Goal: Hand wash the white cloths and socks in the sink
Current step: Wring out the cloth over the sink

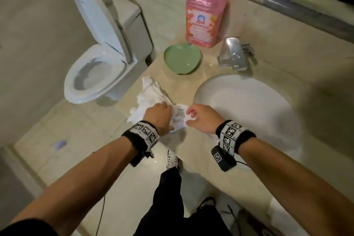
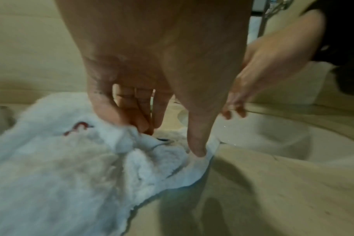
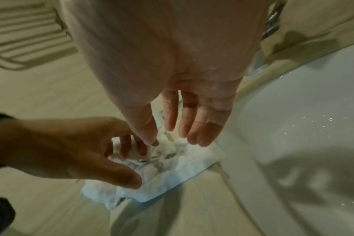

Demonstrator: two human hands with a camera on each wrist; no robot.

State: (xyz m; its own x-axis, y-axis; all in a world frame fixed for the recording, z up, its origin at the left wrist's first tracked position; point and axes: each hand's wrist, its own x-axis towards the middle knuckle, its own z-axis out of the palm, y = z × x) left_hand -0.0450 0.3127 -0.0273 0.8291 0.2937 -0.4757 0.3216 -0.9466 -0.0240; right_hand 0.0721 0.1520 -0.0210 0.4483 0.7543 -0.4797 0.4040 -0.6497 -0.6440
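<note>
A crumpled pile of white cloths (image 1: 151,94) lies on the beige counter at its left edge, just left of the white sink (image 1: 249,101). My left hand (image 1: 168,107) is down on the pile's near end, fingertips and thumb touching the fabric without closing on it. The left wrist view has the thumb (image 2: 196,151) pressing on the cloths (image 2: 61,167). My right hand (image 1: 191,113) hovers over the pile's right corner, fingers relaxed and holding nothing. In the right wrist view its straight fingers (image 3: 198,137) hang above the cloths (image 3: 172,172). I cannot tell socks apart in the pile.
A pink pump bottle (image 1: 205,15), a green dish (image 1: 182,59) and a chrome faucet (image 1: 235,53) stand behind the sink basin. An open toilet (image 1: 99,59) sits left of the counter. A mirror ledge runs along the top right.
</note>
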